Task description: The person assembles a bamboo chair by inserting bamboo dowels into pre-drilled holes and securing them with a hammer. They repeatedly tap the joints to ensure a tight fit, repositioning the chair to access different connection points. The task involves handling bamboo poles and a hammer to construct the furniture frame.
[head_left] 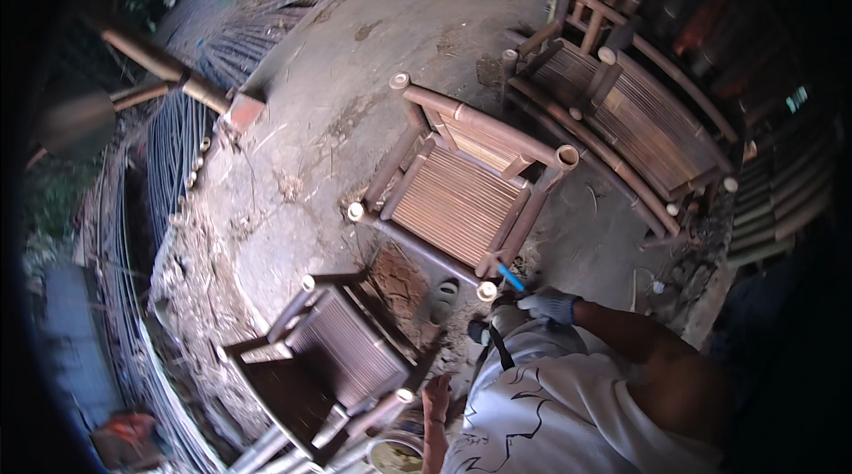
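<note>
Gripping a blue-handled tool (511, 278) at a bamboo chair (457, 199), gloved right hand (550, 306) closed, left hand (437, 394) near bucket (374, 451), hold unclear

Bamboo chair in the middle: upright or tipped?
Upright: the middle chair shows its slatted seat and round post ends facing up at the camera.

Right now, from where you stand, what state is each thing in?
Right grip: gloved, closed on the blue-handled tool.
Blue-handled tool: held, tip at the middle chair's near corner; contact unclear.
Middle chair: upright, seat bare.
Left grip: bare hand, above the bucket; finger state unclear.
Bucket: uncovered, partly out of view.
Lower-left chair: seat facing up, partly shaded.
Bench: upright.
</note>
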